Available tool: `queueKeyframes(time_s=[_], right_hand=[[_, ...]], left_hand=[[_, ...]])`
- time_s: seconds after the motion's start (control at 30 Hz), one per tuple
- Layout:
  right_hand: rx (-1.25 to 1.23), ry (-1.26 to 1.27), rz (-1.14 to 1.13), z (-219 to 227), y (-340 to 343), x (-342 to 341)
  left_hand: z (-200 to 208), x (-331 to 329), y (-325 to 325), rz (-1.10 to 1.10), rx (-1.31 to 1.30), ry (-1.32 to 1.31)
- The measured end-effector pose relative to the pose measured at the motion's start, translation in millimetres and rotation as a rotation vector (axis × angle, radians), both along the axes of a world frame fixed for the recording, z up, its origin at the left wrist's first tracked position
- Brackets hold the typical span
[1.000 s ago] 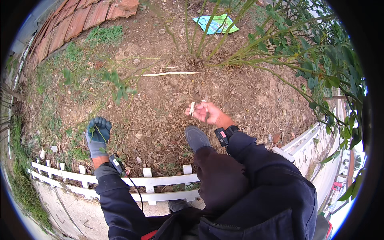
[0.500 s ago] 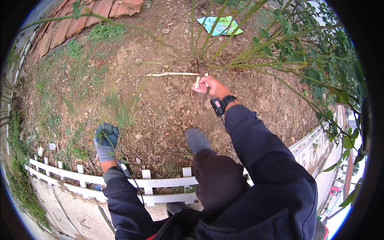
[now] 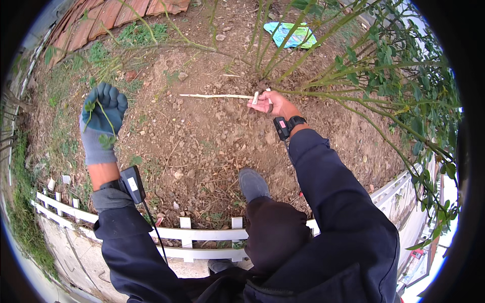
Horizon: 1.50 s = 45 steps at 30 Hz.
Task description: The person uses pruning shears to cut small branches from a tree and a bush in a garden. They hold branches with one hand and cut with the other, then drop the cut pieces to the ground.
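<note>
My left hand (image 3: 103, 118), in a blue and grey glove, is raised at the left with its fingers curled in. A thin green leafy stem (image 3: 107, 120) runs across the curled fingers. My bare right hand (image 3: 270, 102) reaches to the base of a shrub (image 3: 323, 81) and is closed around a tool with white handles (image 3: 255, 98), its working end hidden. A pale straight stick (image 3: 214, 96) stretches leftward from the right fingers. Whether it touches them I cannot tell.
A low white picket fence (image 3: 207, 235) crosses between me and the soil bed (image 3: 202, 136). Terracotta tiles (image 3: 101, 25) lie at the far left, a blue-green plastic bag (image 3: 290, 35) beyond the shrub. Long stems arch overhead. My grey shoe (image 3: 253, 184) stands on the soil.
My left hand has risen away from the fence, up and to the left, with the leafy stem. The right hand stays by the shrub's base, its grip slightly turned.
</note>
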State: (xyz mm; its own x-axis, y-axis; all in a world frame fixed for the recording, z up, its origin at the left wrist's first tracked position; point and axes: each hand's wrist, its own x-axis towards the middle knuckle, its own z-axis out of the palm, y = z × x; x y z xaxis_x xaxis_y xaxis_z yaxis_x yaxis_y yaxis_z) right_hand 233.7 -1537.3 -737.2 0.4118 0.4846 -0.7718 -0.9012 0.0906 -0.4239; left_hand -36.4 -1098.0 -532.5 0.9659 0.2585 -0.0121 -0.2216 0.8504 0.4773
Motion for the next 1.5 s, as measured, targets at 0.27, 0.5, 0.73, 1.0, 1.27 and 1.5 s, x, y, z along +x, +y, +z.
queueKeyframes(time_s=[0.27, 0.5, 0.73, 1.0, 1.27, 1.5], right_hand=[[-0.002, -0.002, 0.025, 12.5, -1.0, 2.4], [-0.007, -0.004, -0.039, 10.4, 3.4, -4.9], [-0.013, -0.084, -0.105, -5.0, 17.2, -18.0], [-0.165, -0.111, 0.049, 10.6, -0.6, -2.5], [-0.317, -0.131, 0.086, 7.1, 2.4, 5.6], [-0.152, -0.056, -0.046, 3.2, 8.0, 4.9]], left_hand=[[8.6, 34.1, 33.8, -0.213, 0.003, -0.112], [9.0, 47.5, 38.4, -0.245, 0.045, -0.166], [13.7, 33.3, 29.5, -0.041, 0.050, 0.084], [10.8, 26.2, 17.8, -0.104, 0.061, 0.046], [2.5, 13.1, 9.4, -0.054, 0.052, 0.105], [-7.5, 1.2, 7.0, -0.051, 0.038, 0.085]])
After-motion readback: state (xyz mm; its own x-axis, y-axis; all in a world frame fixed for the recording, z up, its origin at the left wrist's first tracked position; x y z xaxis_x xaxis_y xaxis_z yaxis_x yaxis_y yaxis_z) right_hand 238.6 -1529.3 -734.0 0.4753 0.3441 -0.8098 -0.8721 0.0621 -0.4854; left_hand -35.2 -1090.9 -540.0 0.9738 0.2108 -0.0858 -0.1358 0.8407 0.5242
